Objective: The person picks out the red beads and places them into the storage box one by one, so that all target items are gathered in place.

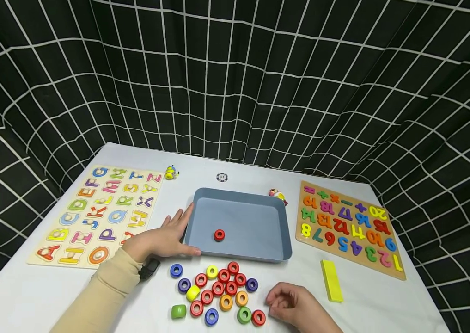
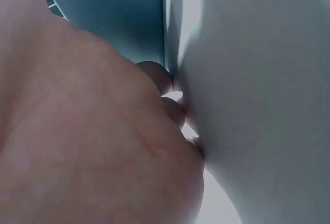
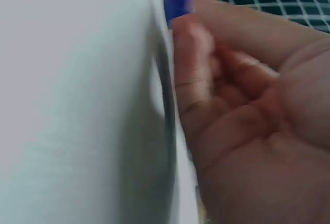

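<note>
My left hand point(image 1: 168, 238) lies at the near left corner of the grey-blue tray point(image 1: 239, 199), fingers extended along its left side and thumb along the front edge. In the left wrist view the hand point(image 2: 103, 126) covers much of the tray wall point(image 2: 113, 18). One red bead point(image 1: 219, 235) sits inside the tray. My right hand point(image 1: 297, 306), fingers loosely bent with nothing visible between them, hovers beside a red bead point(image 1: 258, 317) at the right of a loose group. A blue or purple bead point(image 3: 177, 7) shows just past its fingertips in the right wrist view.
Several red, blue, yellow, orange, green and purple beads lie in front of the tray. A letter puzzle board point(image 1: 81, 222) is on the left, a number board point(image 1: 301, 222) on the right. A yellow block point(image 1: 332, 280), two small toys and a round chip point(image 1: 222, 177) are around.
</note>
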`<action>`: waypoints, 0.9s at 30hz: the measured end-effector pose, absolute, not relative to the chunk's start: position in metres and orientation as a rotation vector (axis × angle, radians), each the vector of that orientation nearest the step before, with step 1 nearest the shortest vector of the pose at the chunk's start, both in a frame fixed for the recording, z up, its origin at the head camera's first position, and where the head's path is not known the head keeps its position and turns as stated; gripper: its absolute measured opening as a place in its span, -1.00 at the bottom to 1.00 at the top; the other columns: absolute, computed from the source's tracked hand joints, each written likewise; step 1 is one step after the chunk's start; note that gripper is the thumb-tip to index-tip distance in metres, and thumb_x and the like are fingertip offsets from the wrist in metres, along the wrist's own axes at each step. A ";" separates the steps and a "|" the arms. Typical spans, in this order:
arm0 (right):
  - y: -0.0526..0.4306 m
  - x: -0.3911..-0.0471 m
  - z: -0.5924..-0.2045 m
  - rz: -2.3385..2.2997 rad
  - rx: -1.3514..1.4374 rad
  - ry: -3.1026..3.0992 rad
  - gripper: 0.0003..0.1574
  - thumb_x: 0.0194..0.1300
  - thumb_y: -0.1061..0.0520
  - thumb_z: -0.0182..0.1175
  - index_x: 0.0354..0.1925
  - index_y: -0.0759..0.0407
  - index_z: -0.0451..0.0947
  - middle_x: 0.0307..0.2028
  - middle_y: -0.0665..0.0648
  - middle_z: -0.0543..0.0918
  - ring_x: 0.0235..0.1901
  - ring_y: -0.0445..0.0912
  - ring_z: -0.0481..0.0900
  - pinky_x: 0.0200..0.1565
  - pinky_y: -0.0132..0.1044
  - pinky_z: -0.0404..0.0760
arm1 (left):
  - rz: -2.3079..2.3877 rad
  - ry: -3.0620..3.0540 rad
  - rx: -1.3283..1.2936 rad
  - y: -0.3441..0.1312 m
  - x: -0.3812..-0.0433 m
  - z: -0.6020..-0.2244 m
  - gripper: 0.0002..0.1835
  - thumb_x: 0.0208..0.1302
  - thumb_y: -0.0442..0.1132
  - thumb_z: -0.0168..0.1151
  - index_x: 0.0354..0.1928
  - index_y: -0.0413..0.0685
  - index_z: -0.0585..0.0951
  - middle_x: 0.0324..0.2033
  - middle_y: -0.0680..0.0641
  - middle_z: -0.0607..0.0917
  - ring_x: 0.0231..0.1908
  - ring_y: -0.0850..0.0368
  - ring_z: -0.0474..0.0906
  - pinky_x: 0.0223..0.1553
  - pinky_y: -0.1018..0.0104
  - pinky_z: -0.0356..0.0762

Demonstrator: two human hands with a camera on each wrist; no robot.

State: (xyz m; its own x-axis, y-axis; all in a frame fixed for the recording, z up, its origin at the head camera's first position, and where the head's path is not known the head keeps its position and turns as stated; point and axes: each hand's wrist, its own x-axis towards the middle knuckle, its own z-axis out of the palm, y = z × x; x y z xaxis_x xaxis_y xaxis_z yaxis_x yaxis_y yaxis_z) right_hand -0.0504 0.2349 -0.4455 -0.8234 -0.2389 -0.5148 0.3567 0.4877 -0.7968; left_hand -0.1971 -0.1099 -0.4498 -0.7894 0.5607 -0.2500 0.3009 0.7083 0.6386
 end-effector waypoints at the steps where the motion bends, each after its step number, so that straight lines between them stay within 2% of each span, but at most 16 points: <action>1: 0.237 -0.049 -0.448 -1.343 0.083 2.133 -0.71 0.13 0.21 0.36 -0.14 0.19 0.58 -0.37 0.04 0.61 -0.37 -0.13 0.50 -0.36 -0.43 0.56 | 0.825 2.487 0.662 -0.111 -0.197 -0.449 0.41 -0.06 0.42 0.30 0.50 0.08 -0.48 0.50 -0.35 -0.15 0.51 -0.26 -0.37 0.47 -0.25 -0.40; 5: 0.235 -0.047 -0.455 -1.301 -0.031 2.136 -0.54 0.06 0.14 0.43 -0.03 0.04 0.59 -0.27 0.04 0.56 -0.29 -0.14 0.45 -0.34 -0.46 0.46 | 0.834 2.487 0.651 -0.116 -0.198 -0.448 0.41 -0.05 0.42 0.30 0.49 0.07 -0.49 0.50 -0.35 -0.16 0.51 -0.26 -0.40 0.46 -0.26 -0.42; 9: 0.227 -0.049 -0.455 -1.256 -0.149 2.183 -0.57 0.00 0.10 0.48 -0.11 -0.09 0.62 -0.23 0.03 0.53 -0.29 -0.17 0.43 -0.36 -0.46 0.43 | 0.830 2.491 0.652 -0.118 -0.199 -0.449 0.41 -0.05 0.42 0.31 0.49 0.07 -0.49 0.50 -0.32 -0.16 0.51 -0.24 -0.40 0.47 -0.24 -0.44; 13: 0.223 -0.052 -0.450 -1.316 -0.126 2.135 -0.62 0.03 0.11 0.45 -0.14 0.02 0.58 -0.20 0.03 0.58 -0.27 -0.17 0.47 -0.33 -0.47 0.50 | 0.822 2.500 0.668 -0.117 -0.202 -0.451 0.40 -0.04 0.41 0.30 0.50 0.05 -0.48 0.51 -0.30 -0.15 0.51 -0.24 -0.38 0.47 -0.23 -0.43; 17: 0.221 -0.064 -0.438 -1.470 0.014 2.133 -0.52 0.04 0.15 0.44 -0.03 0.15 0.56 -0.11 0.08 0.65 -0.19 -0.09 0.57 -0.20 -0.41 0.64 | 0.817 2.504 0.675 -0.116 -0.203 -0.452 0.41 -0.05 0.42 0.30 0.50 0.04 -0.48 0.51 -0.29 -0.15 0.51 -0.25 -0.37 0.47 -0.24 -0.42; 21: 0.211 -0.092 -0.427 -1.591 0.098 2.314 -0.49 0.05 0.20 0.42 0.02 0.15 0.58 -0.10 0.13 0.66 -0.17 -0.08 0.62 -0.17 -0.40 0.67 | 0.819 2.507 0.677 -0.116 -0.201 -0.451 0.41 -0.04 0.40 0.31 0.50 0.02 -0.46 0.51 -0.29 -0.14 0.51 -0.26 -0.37 0.47 -0.25 -0.41; 27: 0.187 -0.131 -0.427 -1.571 0.094 2.514 -0.59 0.09 0.28 0.38 -0.04 0.15 0.61 -0.21 0.11 0.68 -0.23 -0.13 0.65 -0.23 -0.45 0.66 | 0.820 2.493 0.686 -0.111 -0.199 -0.451 0.40 -0.04 0.38 0.33 0.50 0.02 -0.45 0.50 -0.31 -0.11 0.51 -0.25 -0.36 0.48 -0.23 -0.39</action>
